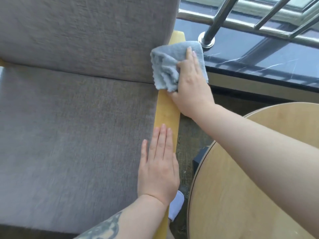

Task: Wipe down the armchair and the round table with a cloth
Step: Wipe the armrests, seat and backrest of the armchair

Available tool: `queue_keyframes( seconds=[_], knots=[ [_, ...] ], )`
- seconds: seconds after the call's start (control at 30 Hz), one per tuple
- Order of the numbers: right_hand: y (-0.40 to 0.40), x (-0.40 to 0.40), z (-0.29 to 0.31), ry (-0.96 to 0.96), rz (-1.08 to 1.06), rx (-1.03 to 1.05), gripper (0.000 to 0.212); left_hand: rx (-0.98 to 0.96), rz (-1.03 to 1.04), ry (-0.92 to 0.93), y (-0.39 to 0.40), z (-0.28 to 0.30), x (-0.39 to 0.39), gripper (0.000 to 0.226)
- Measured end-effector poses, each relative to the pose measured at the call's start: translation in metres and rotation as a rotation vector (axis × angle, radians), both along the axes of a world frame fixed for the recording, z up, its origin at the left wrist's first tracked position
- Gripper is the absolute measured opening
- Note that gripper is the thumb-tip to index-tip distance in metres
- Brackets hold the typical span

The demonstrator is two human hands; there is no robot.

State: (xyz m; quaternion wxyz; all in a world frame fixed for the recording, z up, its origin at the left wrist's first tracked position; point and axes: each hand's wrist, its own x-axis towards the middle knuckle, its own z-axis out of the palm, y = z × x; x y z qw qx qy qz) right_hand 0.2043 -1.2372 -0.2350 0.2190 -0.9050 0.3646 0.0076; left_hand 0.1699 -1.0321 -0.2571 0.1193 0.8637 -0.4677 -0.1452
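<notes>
The armchair (77, 118) fills the left of the view, with grey fabric on seat and backrest and a yellow wooden armrest (166, 111) along its right side. My right hand (191, 83) holds a folded light-blue cloth (165, 66) against the far end of that armrest, thumb curled round the cloth. My left hand (159, 163) lies flat with straight fingers on the near part of the armrest and the seat edge. The round light-wood table (233, 195) stands at the lower right, partly under my right forearm.
A dark marble ledge (259, 62) with a steel railing (217, 19) runs behind the chair at the upper right. Dark floor (189, 144) shows in the narrow gap between chair and table. A white slipper (176, 206) peeks out below my left wrist.
</notes>
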Motion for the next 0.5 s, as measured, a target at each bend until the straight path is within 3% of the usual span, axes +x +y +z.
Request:
queue_keyframes(
  seconds=[0.07, 0.2, 0.3, 0.4, 0.5],
  knots=[
    [0.019, -0.008, -0.002, -0.051, -0.068, 0.044, 0.052, -0.002, 0.002, 0.001, 0.000, 0.000, 0.000, 0.053],
    [0.036, 0.002, -0.012, -0.010, 0.331, -0.121, 0.072, -0.011, 0.000, -0.007, 0.000, 0.000, 0.000, 0.055],
    [-0.006, 0.020, -0.011, 0.063, 0.316, -0.161, 0.067, 0.011, -0.002, -0.002, 0.001, 0.000, 0.000, 0.056],
    [0.009, -0.005, -0.012, 0.033, 0.268, -0.065, 0.062, 0.001, 0.005, 0.022, 0.001, 0.000, -0.001, 0.056],
    [0.025, -0.028, -0.012, 0.062, 0.486, -0.004, 0.059, -0.016, 0.013, 0.022, -0.001, -0.001, 0.001, 0.057]
  ],
)
